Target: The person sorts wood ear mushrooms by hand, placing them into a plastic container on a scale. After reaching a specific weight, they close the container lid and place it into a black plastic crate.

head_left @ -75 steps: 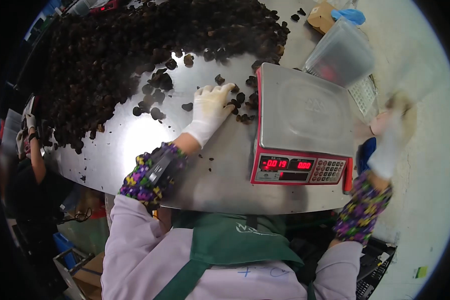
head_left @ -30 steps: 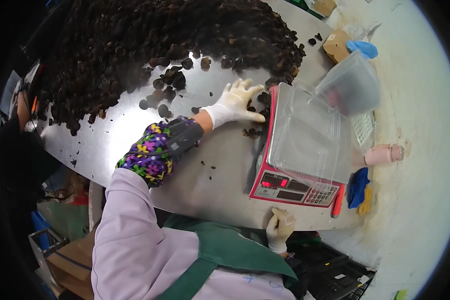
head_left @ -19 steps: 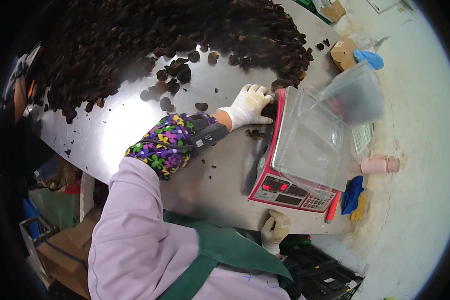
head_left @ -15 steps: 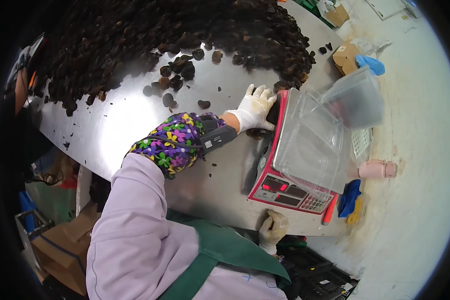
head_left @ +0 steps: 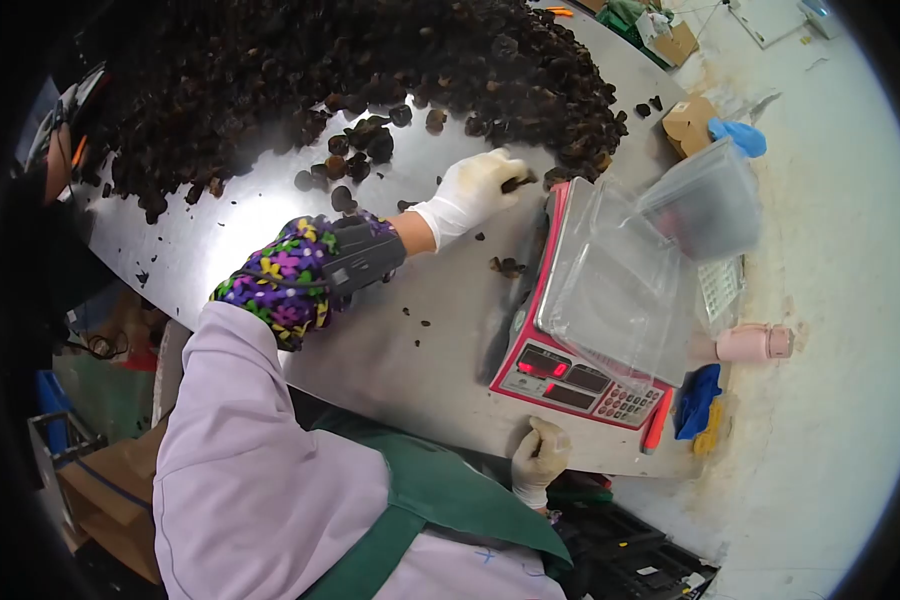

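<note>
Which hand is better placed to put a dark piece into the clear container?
Left, probably: the left hand grips a dark piece near the clear container, while the right hand is by the table edge.

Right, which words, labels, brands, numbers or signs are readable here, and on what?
"0": in red on the scale display; its other lit marks are too blurred.
"+": in blue on the lilac top; the mark beside it is unclear.
Keypad, wrist device, labels on the black crate: too small.
No word or brand is legible.
</note>
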`<state>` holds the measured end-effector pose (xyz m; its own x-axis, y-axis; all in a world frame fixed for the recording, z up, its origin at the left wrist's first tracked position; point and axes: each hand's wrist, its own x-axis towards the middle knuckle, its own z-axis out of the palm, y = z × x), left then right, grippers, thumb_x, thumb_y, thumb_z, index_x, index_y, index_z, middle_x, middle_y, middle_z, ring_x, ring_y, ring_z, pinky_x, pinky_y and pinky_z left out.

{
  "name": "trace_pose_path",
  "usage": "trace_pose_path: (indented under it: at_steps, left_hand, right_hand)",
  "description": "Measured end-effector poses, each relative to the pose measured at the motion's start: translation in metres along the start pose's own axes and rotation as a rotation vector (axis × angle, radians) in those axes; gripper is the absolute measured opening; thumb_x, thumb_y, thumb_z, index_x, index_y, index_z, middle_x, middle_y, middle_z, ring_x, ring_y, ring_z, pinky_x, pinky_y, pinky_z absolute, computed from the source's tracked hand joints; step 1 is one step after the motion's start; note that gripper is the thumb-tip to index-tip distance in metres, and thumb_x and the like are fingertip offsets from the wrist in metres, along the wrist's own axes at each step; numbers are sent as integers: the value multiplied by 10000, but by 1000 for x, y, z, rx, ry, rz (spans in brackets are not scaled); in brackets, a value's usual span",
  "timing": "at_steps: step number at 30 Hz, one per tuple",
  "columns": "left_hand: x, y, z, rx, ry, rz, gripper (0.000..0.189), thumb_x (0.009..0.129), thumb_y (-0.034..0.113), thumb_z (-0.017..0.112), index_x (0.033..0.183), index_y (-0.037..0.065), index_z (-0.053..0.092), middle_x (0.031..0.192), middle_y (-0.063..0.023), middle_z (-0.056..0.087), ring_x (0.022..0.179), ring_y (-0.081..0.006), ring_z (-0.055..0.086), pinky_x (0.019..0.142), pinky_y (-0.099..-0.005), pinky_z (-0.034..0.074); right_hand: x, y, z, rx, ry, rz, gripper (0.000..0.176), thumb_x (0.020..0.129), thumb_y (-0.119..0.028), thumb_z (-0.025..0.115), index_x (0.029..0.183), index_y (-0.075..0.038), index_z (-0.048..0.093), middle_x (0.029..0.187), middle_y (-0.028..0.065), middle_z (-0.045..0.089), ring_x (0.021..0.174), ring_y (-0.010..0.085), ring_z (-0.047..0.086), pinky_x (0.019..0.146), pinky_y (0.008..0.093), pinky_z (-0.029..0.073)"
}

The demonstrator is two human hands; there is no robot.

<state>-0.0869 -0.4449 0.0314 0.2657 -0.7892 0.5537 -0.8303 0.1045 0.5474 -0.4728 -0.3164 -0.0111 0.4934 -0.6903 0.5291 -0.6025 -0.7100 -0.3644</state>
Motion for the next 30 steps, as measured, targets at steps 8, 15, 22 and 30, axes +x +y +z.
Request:
trace_pose_path:
  at_steps: [8,15,22,30]
  left_hand:
    - [26,144,-6,-199,-75,410,165,822,240,732,952,150,684,908,-63,628,903,-298,627,795,-412,523]
    - [20,141,-7,-367,-108,472,766,700,570,821,1288,117,630,1303,-149,598,1314,-401,466,1110,-519,362]
    - [1,26,40,164,-223,-165,128,870,265,668,939,163,703,969,-84,693,963,-327,651,826,-486,506]
    - [-10,27,57,293,-394,-223,94,839,243,697,909,210,749,910,-39,730,948,-291,675,854,-463,489]
  right_hand:
    - [0,1,-1,32,-3,18,250,802,52,654,998,-99,688,931,82,699,840,278,655,741,397,521]
    - [1,0,-3,25,-8,12,266,780,51,665,999,-98,695,946,81,698,842,277,650,737,389,523]
    - [2,-1,-1,-4,8,34,274,764,39,672,995,-104,700,938,70,684,816,277,642,717,396,521]
    - [1,0,0,-3,17,40,268,755,-1,680,992,-124,708,918,54,665,759,272,621,668,407,507]
